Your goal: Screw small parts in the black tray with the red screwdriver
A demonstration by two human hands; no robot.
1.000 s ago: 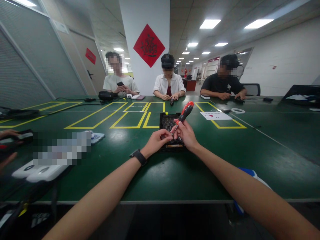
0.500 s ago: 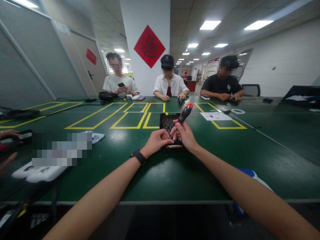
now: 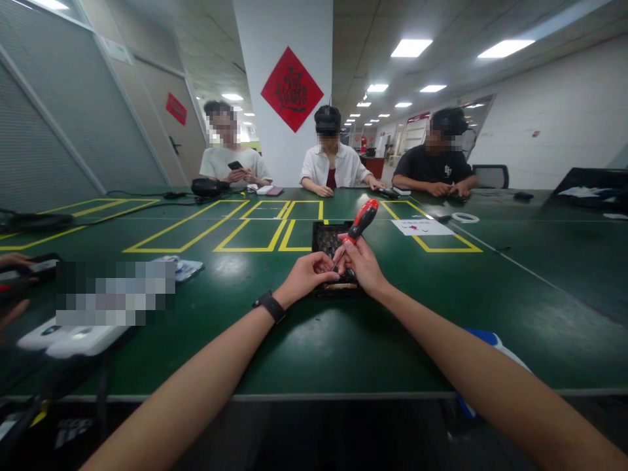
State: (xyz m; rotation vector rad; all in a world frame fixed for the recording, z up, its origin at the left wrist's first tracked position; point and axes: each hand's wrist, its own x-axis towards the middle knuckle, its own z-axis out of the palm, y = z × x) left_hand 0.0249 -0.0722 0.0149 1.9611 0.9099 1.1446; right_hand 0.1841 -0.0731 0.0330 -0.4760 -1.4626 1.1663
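A screwdriver (image 3: pixel 364 220) with a red and black handle leans up and to the right, its shaft pointing down to the left. My right hand (image 3: pixel 366 267) is closed around the shaft just below the handle. Close by on the left, the fingers of my left hand (image 3: pixel 305 277) are pinched together at the shaft's lower end; what they hold there is hidden. Both hands are over an open black case (image 3: pixel 321 233) with a textured inside. A light brown strip (image 3: pixel 342 286) shows along the case's near side. The screwdriver's tip cannot be made out.
The green table (image 3: pixel 235 340) carries yellow tape outlines. A white device (image 3: pixel 83 337) lies on the left, near another person's hands (image 3: pixel 12 307). A printed sheet (image 3: pixel 422 227) and a white ring (image 3: pixel 465 218) lie to the right. Several people sit across the table.
My hands and the screwdriver stay almost in place over the case. Across the table, the middle person's hand has moved to the right, with a dark object. The view has shifted slightly.
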